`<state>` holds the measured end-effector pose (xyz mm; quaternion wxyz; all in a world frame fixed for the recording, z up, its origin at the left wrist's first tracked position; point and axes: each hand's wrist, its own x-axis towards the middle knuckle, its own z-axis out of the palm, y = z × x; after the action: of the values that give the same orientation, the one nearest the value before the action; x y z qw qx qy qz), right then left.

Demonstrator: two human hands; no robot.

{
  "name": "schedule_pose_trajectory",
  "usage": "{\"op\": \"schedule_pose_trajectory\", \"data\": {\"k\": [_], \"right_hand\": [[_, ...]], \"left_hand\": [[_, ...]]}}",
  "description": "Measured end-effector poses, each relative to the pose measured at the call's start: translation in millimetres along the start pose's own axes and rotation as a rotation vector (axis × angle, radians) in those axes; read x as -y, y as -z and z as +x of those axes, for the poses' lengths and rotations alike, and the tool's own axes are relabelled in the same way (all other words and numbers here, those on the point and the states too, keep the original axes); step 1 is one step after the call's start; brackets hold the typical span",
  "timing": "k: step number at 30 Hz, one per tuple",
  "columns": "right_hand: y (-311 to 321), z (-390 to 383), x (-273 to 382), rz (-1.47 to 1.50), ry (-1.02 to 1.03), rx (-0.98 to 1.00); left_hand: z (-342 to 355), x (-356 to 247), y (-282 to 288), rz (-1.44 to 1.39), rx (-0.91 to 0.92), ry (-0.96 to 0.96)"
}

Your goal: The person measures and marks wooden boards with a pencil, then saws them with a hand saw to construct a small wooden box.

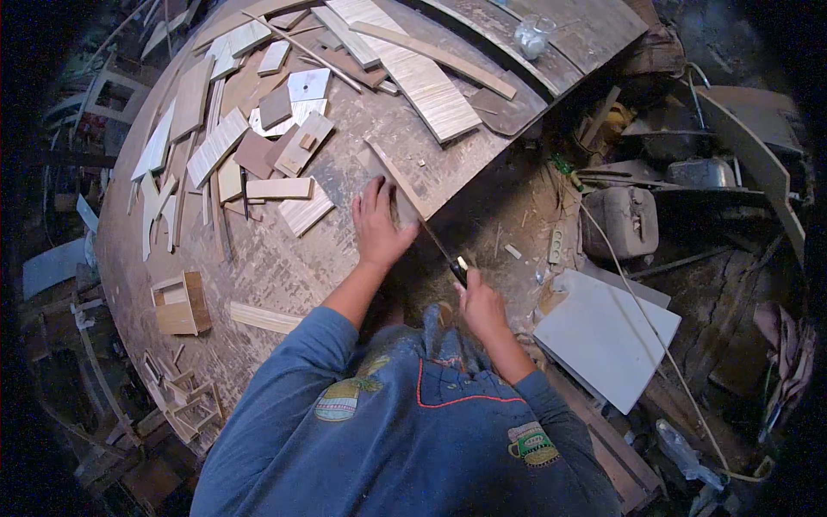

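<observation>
At the table's edge, my left hand [379, 228] lies flat with its fingers stretched out, pressing on a flat greyish piece of wood [403, 207]. A narrow wooden strip [398, 179] runs along that piece toward the table edge. My right hand [484, 306] is closed round the dark handle of a handsaw [460, 269], just off the table. The saw's thin blade points up and left to the strip's near end. From this view I cannot tell how far the blade is into the wood.
Wood offcuts [217, 146] and a long board [422, 86] cover the far part of the worktable [267, 258]. A small wooden box [181, 306] and a little wooden frame [185, 405] stand at left. On the right are a white panel [607, 340], a jerrycan [618, 222] and a cable [642, 302].
</observation>
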<state>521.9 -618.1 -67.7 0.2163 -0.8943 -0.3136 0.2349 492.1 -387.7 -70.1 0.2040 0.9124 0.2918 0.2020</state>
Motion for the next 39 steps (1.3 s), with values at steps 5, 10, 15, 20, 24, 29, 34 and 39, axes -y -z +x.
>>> {"op": "schedule_pose_trajectory", "data": {"k": [5, 10, 15, 20, 24, 29, 34, 39], "right_hand": [[2.3, 7.2, 1.0, 0.039, 0.019, -0.002], [-12.9, 8.1, -0.4, 0.006, -0.007, -0.033], [-19.3, 9.6, -2.0, -0.012, 0.001, -0.05], [-14.2, 13.3, 0.2, -0.032, -0.005, -0.022], [-21.2, 15.7, 4.6, -0.02, 0.012, -0.076], [-12.1, 33.9, 25.7, -0.007, 0.026, -0.142], [-17.4, 6.8, -2.9, 0.014, 0.019, -0.128], [-12.5, 12.1, 2.6, 0.052, 0.039, -0.115]], "left_hand": [[3.8, -5.8, 4.4, 0.016, 0.104, 0.019], [4.8, -7.0, 1.8, 0.12, 0.108, 0.064], [2.6, -6.1, 2.5, 0.172, 0.182, 0.055], [4.3, -6.1, 0.2, 0.18, 0.162, 0.119], [5.9, -3.8, 2.8, 0.23, 0.252, 0.153], [6.2, -6.0, 1.1, 0.178, 0.247, 0.153], [3.1, -3.8, 4.2, 0.159, 0.282, 0.164], [4.3, 1.4, 2.5, 0.147, 0.267, 0.12]]}}
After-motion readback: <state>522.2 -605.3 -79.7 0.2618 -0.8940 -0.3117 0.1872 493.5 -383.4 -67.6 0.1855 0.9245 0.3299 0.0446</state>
